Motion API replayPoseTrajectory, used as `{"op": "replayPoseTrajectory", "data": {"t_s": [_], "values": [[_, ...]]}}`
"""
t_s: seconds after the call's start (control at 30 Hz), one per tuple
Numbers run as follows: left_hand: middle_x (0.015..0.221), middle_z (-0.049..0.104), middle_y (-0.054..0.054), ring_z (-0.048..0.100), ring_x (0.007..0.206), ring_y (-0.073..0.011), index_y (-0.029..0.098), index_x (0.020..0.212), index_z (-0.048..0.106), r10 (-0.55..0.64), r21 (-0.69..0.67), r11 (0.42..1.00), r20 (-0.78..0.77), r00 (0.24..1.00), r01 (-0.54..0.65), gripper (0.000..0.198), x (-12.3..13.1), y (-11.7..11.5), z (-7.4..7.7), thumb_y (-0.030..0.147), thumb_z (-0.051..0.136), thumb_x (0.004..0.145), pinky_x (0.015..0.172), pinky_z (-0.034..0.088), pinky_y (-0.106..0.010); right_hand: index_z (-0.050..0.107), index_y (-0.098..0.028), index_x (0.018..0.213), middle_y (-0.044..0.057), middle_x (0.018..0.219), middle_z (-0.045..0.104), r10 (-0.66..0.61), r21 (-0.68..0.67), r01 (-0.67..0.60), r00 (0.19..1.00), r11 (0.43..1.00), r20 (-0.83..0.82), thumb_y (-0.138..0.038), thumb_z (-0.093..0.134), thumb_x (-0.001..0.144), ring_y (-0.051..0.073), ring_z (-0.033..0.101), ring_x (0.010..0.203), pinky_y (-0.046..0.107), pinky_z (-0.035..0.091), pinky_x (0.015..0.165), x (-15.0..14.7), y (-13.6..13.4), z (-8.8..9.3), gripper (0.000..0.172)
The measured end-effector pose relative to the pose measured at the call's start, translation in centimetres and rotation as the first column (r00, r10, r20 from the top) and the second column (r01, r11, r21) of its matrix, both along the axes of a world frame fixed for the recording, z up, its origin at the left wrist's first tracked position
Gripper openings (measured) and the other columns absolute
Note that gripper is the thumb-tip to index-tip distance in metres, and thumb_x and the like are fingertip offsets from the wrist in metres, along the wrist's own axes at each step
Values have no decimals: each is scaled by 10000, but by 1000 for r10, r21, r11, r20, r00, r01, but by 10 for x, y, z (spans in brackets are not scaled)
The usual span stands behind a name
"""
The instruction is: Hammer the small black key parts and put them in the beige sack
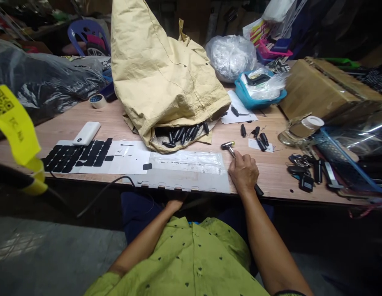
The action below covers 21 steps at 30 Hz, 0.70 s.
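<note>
My right hand [244,172] is closed around a small hammer [228,145] lying at the front of the table. Its head with a yellowish face pokes out beyond my fingers, and the black grip end shows behind my wrist. Just left of that hand lies a clear plastic-covered white sheet [191,164]. My left hand [176,204] is lowered at the table's front edge, over my lap; its fingers are hidden under the edge. A large tan paper sack [169,82] lies on its side, with several black cylindrical parts [186,134] in its mouth.
On the left, rows of black pieces [95,153] lie on white paper beside a white power bank [86,133] and a tape roll [97,101]. To the right are loose black parts [262,139], keys [306,183], a blue basket [258,98] and a cardboard box [320,88]. A cable [101,193] hangs in front.
</note>
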State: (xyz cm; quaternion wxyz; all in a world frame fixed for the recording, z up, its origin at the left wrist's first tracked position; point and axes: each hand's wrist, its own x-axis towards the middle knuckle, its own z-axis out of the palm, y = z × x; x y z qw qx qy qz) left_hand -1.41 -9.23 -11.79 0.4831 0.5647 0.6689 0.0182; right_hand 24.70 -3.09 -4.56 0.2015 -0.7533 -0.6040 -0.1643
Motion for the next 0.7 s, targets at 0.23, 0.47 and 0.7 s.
{"op": "replayPoseTrajectory", "data": {"t_s": [0.23,0.47,0.7], "values": [[985,780,-66,715,986,-272,250,1069,763,-490,2,865,223,843,502,338,-8,-13,65,492,625,878,856,531,-336,699,-197,1184,95,857,546,-1,-35,0,1000,999,-5,-196,499,893,230,451,797,319,278,625,-1,-2,2,353],[1007,742,-67,640,1006,-235,222,1154,729,-180,606,795,185,966,32,329,-28,81,138,377,494,983,951,503,-383,700,-188,1192,107,869,548,-2,-45,1,999,999,-39,-193,498,895,239,445,811,327,275,630,-3,-1,1,360],[1060,703,-93,509,1159,-367,259,944,756,159,715,698,-218,963,47,184,-48,160,106,176,710,786,1025,418,-538,700,-190,1185,100,863,558,1,-9,-1,1000,1000,1,-194,516,878,236,456,822,326,286,633,-5,1,-1,358]]}}
